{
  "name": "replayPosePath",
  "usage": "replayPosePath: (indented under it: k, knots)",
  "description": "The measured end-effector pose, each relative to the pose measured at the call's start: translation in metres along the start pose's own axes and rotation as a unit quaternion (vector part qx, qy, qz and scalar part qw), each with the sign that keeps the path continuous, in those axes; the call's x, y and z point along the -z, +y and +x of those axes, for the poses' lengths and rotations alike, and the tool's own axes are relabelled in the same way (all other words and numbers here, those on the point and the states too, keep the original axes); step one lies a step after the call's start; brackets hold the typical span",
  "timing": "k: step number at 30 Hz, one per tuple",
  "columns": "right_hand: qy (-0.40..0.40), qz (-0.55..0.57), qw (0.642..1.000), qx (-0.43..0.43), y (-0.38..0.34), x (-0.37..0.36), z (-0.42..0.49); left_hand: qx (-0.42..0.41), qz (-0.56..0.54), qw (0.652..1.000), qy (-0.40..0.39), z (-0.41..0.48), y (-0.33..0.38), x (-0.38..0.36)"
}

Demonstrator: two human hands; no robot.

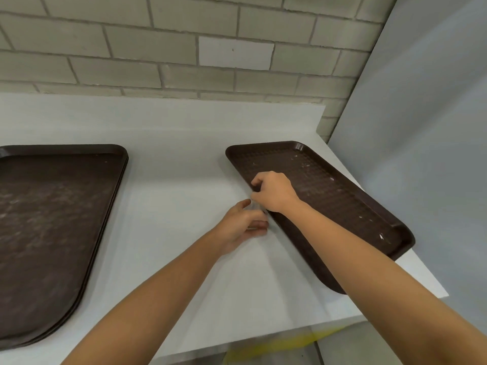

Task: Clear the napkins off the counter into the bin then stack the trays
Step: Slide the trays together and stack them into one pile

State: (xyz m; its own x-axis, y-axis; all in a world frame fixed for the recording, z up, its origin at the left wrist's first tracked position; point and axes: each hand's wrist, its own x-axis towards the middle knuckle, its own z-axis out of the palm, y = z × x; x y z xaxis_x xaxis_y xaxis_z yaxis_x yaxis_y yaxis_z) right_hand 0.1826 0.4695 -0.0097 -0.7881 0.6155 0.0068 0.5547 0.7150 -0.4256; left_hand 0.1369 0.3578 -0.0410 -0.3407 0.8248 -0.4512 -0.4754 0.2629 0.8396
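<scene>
Gripping the long rim of the single tray (329, 196), head view, right side of the counter (184, 167).
Right hand (274, 192) curls over that rim; left hand (242, 225) blurs just beside it, grip unclear. Likely stiff, light, slick plastic: take opposite rims toward the tray stack (52, 219), well apart leftward.

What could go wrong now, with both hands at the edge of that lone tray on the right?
The single tray seems to jut past the counter edge on its right side, so a clumsy lift might tip it off. Only the right hand clearly grips its rim; the left hand is blurred, so the hold may be lopsided. White specks on it could scatter if it tilts.
</scene>
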Motion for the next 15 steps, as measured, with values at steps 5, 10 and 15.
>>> replayPosePath:
  k: [5, 10, 15]
  knots:
    - [0.008, 0.005, 1.000, 0.005, -0.009, 0.001, 0.002, -0.030, -0.034, 0.998, -0.050, -0.006, -0.007, -0.016]
    - [0.001, 0.005, 1.000, 0.010, -0.010, 0.005, 0.002, -0.046, -0.073, 0.994, -0.062, -0.009, -0.004, -0.025]
    - [-0.039, 0.074, 0.996, 0.013, -0.003, 0.013, 0.002, -0.035, -0.026, 0.999, -0.024, -0.005, -0.006, -0.027]
